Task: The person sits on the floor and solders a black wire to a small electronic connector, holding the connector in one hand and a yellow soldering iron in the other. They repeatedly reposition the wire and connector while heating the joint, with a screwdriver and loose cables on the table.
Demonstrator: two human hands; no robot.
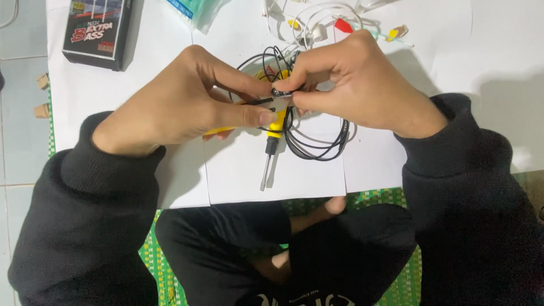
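White paper sheets are covering the work surface, lying over a green woven mat that is showing at the near edge. The person is sitting cross-legged in dark clothing, with black sleeves framing the scene on both sides. A black box is resting at the far left of the paper, and a tangle of white cable is lying at the far centre. A coil of black cable is lying in the middle of the paper, partly under the hands. The left hand is reaching in from the left with thumb and forefinger closing narrowly around a thin black tool or lead; which one cannot be determined. The right hand is reaching in from the right, its fingertips pinching a small dark component at the centre, just above the coil. Both hands are meeting at that component, fingertips nearly touching. A yellow-handled screwdriver is lying on the paper directly beneath the hands, its metal shaft pointing toward the near side.
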